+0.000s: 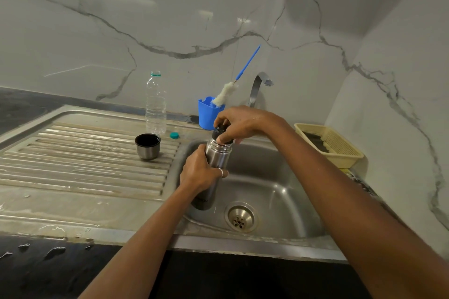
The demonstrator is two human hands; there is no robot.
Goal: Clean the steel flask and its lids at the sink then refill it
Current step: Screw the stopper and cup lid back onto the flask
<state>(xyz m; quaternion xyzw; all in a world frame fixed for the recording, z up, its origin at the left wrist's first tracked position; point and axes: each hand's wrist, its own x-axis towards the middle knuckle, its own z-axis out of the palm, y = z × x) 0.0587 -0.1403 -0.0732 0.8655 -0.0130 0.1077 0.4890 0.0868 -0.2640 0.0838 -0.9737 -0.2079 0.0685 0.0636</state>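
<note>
I hold the steel flask (215, 155) over the sink (279, 177), just left of the frame's centre. Its long axis runs nearly upright, with the base down toward the drain (239, 217) and the neck leaning a little to the upper right. My left grip (199, 172) wraps the middle of the body, fingers curled round the far side and thumb toward me, so the barrel cannot spin. My right grip (240, 123) comes in from the right edge of the frame and sits on top, its fingertips pinched round the black stopper (217, 131) at the neck. The stopper lies straight up the flask's axis from the lower grip, so any twist has to turn about that line, with the upper grip doing the turning and the lower one bracing. I cannot tell from here whether the stopper is threaded home or loose, nor whether the base touches the basin. I judge this to be the stopper step, on or off. The steel cup lid (147, 146) stands mouth up on the drainboard (85, 153), left of centre and well apart from both grips. Behind it stands an uncapped plastic bottle (155, 104) with its teal cap (174, 135) lying beside it. The bottle brush (224, 94) rests in the blue holder (206, 114) just behind my upper grip, near the tap (258, 87).
</note>
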